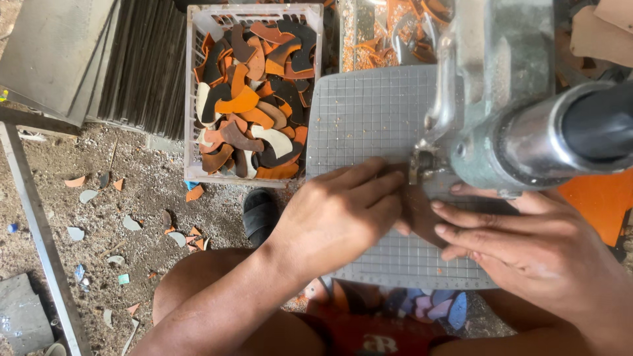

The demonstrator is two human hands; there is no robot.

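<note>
Under my left hand (343, 214) and right hand (527, 247) lies a dark brown piece (420, 214), matt, looks like leather, on a grey mat (369, 112) w/ a dull gridded surface. The machine (508, 86) is metal: worn grey-green paint, glossy steel shaft. Crate (191, 99) is pale plastic lattice holding matt leather-like offcuts (254, 105); floor (132, 198) rough, gritty concrete.

Gridded grey cutting mat (369, 109) carries dark leather piece (422, 214) (mostly hidden); scraps litter dirt floor (132, 191)

dark brown leather piece (417, 209), flat on grid mat, under machine head
</note>
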